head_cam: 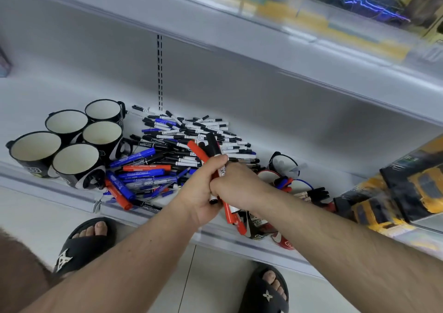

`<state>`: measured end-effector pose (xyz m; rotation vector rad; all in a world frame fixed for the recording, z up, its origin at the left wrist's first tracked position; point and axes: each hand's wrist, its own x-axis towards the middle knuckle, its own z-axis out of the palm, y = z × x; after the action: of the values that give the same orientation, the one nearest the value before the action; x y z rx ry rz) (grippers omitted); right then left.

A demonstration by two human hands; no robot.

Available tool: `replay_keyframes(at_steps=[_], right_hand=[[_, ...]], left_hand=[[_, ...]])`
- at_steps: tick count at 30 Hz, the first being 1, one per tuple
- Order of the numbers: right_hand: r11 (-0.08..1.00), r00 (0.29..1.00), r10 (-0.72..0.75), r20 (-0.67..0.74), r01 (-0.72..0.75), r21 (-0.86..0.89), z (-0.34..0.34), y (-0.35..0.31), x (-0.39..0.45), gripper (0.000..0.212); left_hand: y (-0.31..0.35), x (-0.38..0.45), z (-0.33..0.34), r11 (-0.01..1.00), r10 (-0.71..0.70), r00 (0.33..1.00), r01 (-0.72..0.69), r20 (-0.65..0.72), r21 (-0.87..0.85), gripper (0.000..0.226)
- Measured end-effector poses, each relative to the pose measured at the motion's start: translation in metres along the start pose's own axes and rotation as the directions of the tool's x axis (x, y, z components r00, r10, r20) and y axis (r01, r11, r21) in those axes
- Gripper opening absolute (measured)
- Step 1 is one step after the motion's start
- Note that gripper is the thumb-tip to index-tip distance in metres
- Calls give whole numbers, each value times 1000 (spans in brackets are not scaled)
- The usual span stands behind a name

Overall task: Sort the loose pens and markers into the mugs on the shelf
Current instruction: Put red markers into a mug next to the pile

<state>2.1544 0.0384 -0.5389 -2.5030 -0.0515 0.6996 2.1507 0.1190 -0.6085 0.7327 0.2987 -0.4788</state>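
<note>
Both hands meet above the front edge of the shelf (pixel 72 193). The left hand (pixel 203 193) is curled round a small bunch of markers (pixel 211 152), one red and one black at least, their ends sticking up past the fingers and down below the palm. The right hand (pixel 236 183) lies against the left with its fingers bent onto the same bunch; whether it truly grips them or only steadies them I cannot tell.

Just behind the hands, on the shelf, lies the pile (pixel 187 140) of loose pens and markers: thin black-and-white ones heaped toward the back, thick blue and red ones spread toward the front. Left of the pile stand five black mugs (pixel 72 145) with pale insides, close together and upright, nothing showing inside them. Right of the pile, partly hidden by the right forearm, are more mugs (pixel 285 169), with pens visible at them.

The shelf is white metal with a plain grey back panel and a slotted upright. Further right lie yellow toy boxes (pixel 407 193). Above runs another shelf, blurred. Below, pale floor tiles and two feet in black sandals (pixel 81 245).
</note>
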Motion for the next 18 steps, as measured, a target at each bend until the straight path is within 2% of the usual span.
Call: replay_keyframes(at_steps=[4, 7, 10, 12, 14, 15, 16, 18], right_hand=[[980, 1000, -10, -7, 9, -198, -2, -5, -9, 37], [904, 987, -150, -56, 114, -412, -5, -8, -12, 32], [902, 978, -205, 42, 206, -379, -13, -12, -15, 17], [942, 969, -233, 80, 245, -229, -14, -10, -18, 17], [958, 964, -234, -128, 251, 138, -14, -3, -21, 11], [896, 961, -137, -239, 223, 384, -15, 1, -23, 20], [764, 959, 0, -282, 182, 619, -16, 5, -25, 27], [452, 962, 178, -206, 106, 886, -15, 12, -30, 24]], left_hand=[[4, -9, 9, 999, -19, 997, 22, 71, -42, 36], [5, -15, 20, 985, -5, 990, 30, 144, -173, 39], [4, -13, 16, 973, 34, 993, -7, 115, -230, 34], [5, -9, 8, 964, 41, 999, -31, 34, -264, 34], [15, -9, 6, 931, 34, 995, -65, -91, -358, 27], [20, -9, 3, 909, 58, 984, -121, -166, -400, 19], [27, -11, 3, 879, 96, 970, -189, -225, -439, 12], [37, -14, 6, 847, 141, 941, -275, -307, -455, 22]])
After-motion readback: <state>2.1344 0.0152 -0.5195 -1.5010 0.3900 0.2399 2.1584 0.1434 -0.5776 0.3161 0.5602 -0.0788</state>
